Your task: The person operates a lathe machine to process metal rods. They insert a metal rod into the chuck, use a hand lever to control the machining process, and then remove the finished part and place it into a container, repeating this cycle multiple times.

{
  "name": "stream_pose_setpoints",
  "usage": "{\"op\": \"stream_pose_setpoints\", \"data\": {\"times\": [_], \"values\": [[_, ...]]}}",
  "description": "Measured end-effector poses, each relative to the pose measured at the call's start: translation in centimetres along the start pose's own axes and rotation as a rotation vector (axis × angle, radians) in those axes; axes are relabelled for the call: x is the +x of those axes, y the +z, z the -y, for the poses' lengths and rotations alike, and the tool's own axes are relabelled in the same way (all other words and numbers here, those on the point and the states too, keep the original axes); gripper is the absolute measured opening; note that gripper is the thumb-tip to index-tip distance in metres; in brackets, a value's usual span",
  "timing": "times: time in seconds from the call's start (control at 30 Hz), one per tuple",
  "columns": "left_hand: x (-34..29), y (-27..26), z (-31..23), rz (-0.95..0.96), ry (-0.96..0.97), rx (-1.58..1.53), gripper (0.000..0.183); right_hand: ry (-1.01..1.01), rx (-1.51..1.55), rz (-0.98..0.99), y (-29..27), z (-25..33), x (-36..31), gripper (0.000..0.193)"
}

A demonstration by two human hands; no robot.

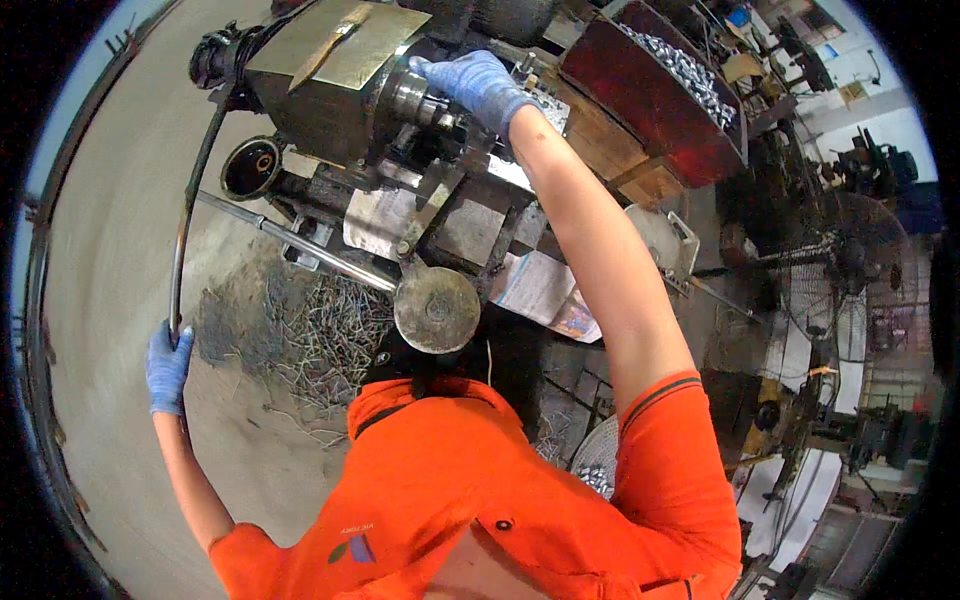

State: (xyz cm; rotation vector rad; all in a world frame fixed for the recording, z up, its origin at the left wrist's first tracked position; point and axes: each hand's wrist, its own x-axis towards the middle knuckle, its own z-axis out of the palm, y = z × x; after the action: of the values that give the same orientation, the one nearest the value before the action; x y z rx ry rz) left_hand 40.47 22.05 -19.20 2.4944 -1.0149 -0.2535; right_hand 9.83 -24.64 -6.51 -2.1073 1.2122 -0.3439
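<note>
Beside open floor (110, 220) | left hand (168, 372) clamped low on lever (179, 270) | right hand (480, 87) at chuck (408, 98), grip unclear

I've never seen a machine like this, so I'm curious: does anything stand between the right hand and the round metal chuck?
Nothing visible does: the gloved right hand is right beside the round metal chuck, with no object between them. Whether they touch, I can't tell.

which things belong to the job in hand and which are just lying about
Job in hand:
- long lever, gripped by the left hand
- machine, right hand near its spindle
- red bin of metal parts, probably

Apparently lying about:
- metal shavings on the floor
- paper
</note>
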Motion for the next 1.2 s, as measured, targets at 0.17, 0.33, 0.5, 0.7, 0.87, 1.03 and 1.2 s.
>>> {"op": "stream_pose_setpoints", "data": {"times": [0.17, 0.33, 0.5, 0.7, 0.87, 1.03, 1.2], "values": [[-2.7, -1.1, -3.2, -0.019, -0.122, 0.24, 0.038, -0.164, 0.069, -0.078, 0.5, -0.3, -1.1, 0.059], [1.7, -0.6, -1.6, -0.171, 0.083, 0.636, 0.022, -0.063, 0.226, -0.135, 1.2, 0.1, -3.0, 0.052], [12.6, -5.5, 8.2, -0.381, 0.277, 0.925, 0.013, -0.012, 0.142, -0.2, 1.9, -0.1, -2.3, 0.046], [15.0, -5.3, 9.6, -0.432, 0.207, 0.851, 0.015, 0.033, 0.059, -0.299, 2.6, -0.8, -1.3, 0.046], [12.3, -2.9, 6.0, -0.511, -0.294, 0.616, 0.018, -0.096, -0.026, -0.297, 3.3, -0.6, -1.8, 0.042], [6.5, -0.5, -0.3, -0.581, -0.215, 0.507, 0.019, -0.422, -0.202, -0.395, 1.4, -1.6, -4.5, 0.037], [5.2, 0.2, -1.9, -0.497, -0.287, 0.497, 0.02, -0.598, -0.852, -0.059, -1.2, 8.6, -14.9, 0.04]]}}
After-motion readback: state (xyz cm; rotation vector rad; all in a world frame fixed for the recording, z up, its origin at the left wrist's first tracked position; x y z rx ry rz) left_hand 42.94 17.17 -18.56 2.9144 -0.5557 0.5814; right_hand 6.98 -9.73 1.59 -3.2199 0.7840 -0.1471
